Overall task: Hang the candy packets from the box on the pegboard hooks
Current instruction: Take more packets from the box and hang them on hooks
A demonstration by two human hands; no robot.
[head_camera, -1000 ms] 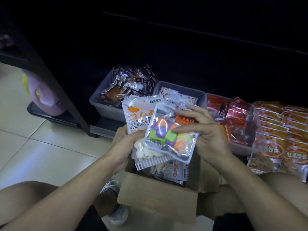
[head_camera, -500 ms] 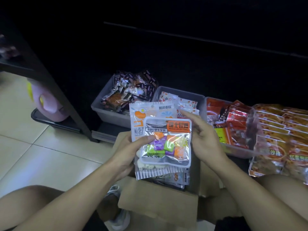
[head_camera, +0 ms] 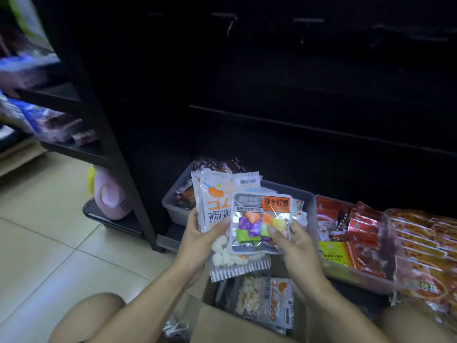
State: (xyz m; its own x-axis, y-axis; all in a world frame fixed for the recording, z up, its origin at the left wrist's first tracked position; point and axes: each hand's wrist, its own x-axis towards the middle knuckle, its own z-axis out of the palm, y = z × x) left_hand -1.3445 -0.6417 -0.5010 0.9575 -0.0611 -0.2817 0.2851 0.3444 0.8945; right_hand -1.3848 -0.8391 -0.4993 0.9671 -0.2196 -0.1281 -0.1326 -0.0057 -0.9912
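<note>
Front packet: clear silvery candy packet (head_camera: pixel 259 222) showing purple, green, orange cubes.
Left hand (head_camera: pixel 197 237): fingers clamped on white egg-candy packets (head_camera: pixel 217 206).
Right hand (head_camera: pixel 294 240): thumb and fingers pinching the front packet.
Below: open brown cardboard box (head_camera: pixel 220 323).

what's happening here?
A crouching person holds candy packets over an open cardboard box. The left hand grips white egg-candy packets; the right hand pinches a packet of coloured cubes in front. More packets remain in the box. Nothing hangs yet on the dark hooks above.
</note>
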